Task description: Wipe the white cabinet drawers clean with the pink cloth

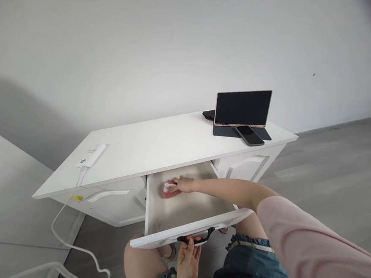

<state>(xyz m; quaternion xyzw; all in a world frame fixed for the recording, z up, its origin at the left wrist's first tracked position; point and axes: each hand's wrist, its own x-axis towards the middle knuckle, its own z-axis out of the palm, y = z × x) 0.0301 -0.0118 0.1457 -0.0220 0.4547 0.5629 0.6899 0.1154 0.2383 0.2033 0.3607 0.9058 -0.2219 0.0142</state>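
Observation:
A white desk (pixel 148 148) stands against the wall with its middle drawer (pixel 190 206) pulled out. My right hand (pixel 182 184) reaches into the drawer and presses a red and white cloth or sponge (pixel 170 190) against the drawer bottom near its back left. My left hand (pixel 189 253) is below the drawer front, its fingers curled on the black handle (pixel 196 237). My knees are under the drawer.
On the desk's right end a dark tablet (pixel 243 108) stands on a folded case, with a phone (pixel 249 135) lying in front of it. A white power strip (pixel 91 156) lies at the left end, its cable hanging to the grey floor. Another white surface (pixel 11 197) is at the left.

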